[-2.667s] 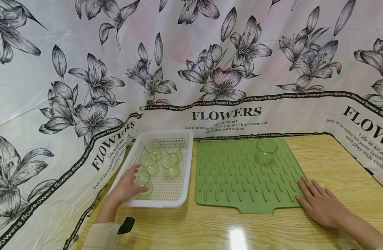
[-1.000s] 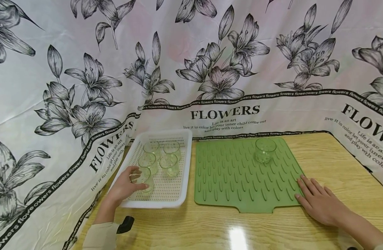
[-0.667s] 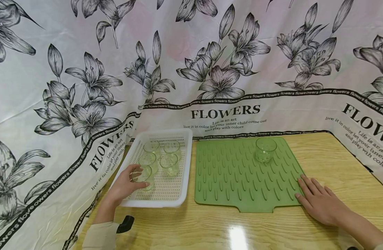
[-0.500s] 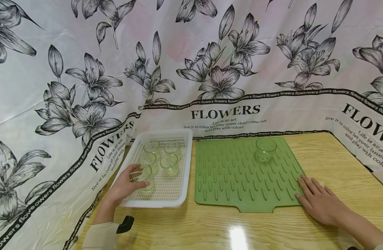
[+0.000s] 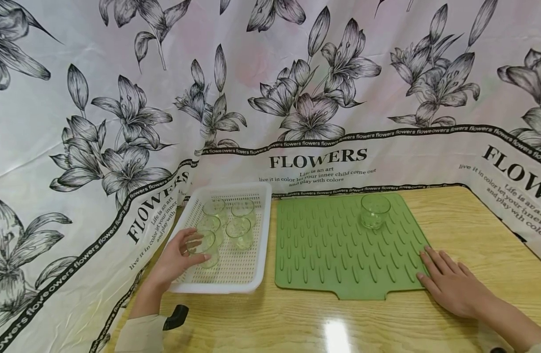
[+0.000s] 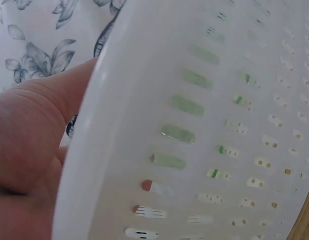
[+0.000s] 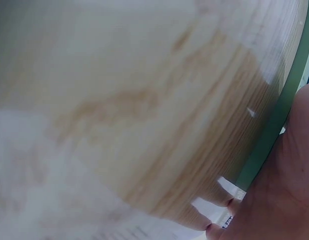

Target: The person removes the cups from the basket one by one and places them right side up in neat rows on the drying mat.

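Note:
My left hand [image 5: 175, 257] holds a clear drinking glass [image 5: 205, 245] at the near left of a white perforated plastic basket [image 5: 267, 235], thumb on the near side and fingers round the far side. Several similar glasses [image 5: 239, 233] stand upright behind it. In the left wrist view the basket wall [image 6: 119, 115] hides the fingers and most of the glass. My right hand [image 5: 457, 289] rests with straight fingers at the right edge of a green ridged drying mat [image 5: 314, 252]. Another glass [image 5: 375, 213] stands upright on the mat, towards the back right.
The wooden table [image 5: 274, 323] runs in front of the basket and the mat. A flower-printed cloth [image 5: 314, 117] hangs behind and along both sides, close to the basket's left. The basket stands a narrow gap left of the mat.
The glass in my left hand has shifted slightly up and away from the basket's near rim, closer to the glass behind it. My right hand has stayed at the mat's edge.

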The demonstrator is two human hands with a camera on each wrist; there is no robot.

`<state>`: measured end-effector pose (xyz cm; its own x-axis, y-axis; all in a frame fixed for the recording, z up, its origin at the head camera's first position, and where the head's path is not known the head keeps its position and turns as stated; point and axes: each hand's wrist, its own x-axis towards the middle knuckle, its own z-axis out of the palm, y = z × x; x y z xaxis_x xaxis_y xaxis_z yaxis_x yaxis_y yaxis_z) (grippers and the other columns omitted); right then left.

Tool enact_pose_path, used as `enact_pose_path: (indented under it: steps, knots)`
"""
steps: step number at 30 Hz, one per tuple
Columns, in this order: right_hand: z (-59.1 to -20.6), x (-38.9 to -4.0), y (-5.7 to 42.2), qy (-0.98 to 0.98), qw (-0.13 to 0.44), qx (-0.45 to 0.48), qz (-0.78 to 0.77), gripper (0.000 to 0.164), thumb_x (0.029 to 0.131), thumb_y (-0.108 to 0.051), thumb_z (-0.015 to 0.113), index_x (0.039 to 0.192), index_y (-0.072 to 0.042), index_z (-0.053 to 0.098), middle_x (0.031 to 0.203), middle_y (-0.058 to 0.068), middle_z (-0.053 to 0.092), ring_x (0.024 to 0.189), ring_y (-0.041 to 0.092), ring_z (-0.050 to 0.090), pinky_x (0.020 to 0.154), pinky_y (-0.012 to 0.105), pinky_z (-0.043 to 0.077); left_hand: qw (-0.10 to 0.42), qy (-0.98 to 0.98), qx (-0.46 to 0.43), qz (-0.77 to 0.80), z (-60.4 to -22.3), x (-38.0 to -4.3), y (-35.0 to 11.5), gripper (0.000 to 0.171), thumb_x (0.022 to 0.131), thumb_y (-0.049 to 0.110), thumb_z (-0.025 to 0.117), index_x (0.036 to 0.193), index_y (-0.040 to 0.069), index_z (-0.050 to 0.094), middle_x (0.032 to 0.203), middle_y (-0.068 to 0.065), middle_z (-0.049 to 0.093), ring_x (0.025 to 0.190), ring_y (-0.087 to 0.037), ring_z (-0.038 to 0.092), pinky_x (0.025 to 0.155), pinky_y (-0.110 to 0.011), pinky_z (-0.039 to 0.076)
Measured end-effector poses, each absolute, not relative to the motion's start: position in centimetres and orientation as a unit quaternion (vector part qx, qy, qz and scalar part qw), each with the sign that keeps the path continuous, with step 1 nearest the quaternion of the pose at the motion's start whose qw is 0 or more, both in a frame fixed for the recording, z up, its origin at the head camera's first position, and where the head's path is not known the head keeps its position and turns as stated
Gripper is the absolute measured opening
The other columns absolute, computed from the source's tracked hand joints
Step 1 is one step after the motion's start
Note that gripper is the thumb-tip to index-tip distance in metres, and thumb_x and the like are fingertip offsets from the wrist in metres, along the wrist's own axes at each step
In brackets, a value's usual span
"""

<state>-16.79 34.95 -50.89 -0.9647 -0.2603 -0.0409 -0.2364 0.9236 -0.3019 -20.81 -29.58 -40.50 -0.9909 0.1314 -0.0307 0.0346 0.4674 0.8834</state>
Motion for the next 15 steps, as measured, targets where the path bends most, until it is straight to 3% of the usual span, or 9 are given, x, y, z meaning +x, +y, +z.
enact_pose_path:
  steps: [15]
  knots:
    - [-50.01,-16.94,34.79,0.981,0.038,-0.128,-0.141,0.070,0.112,-0.042,0.036,0.155,0.012,0.027,0.161,0.036,0.021,0.144,0.061,0.017,0.109,0.080,0.016,0.037,0.845,0.055,0.531,-40.42,-20.91,-28.98,0.079,0.090,0.025,0.081,0.153,0.007,0.038,0.152,-0.017,0.048,0.140,-0.040,0.045,0.109,-0.051,0.047]
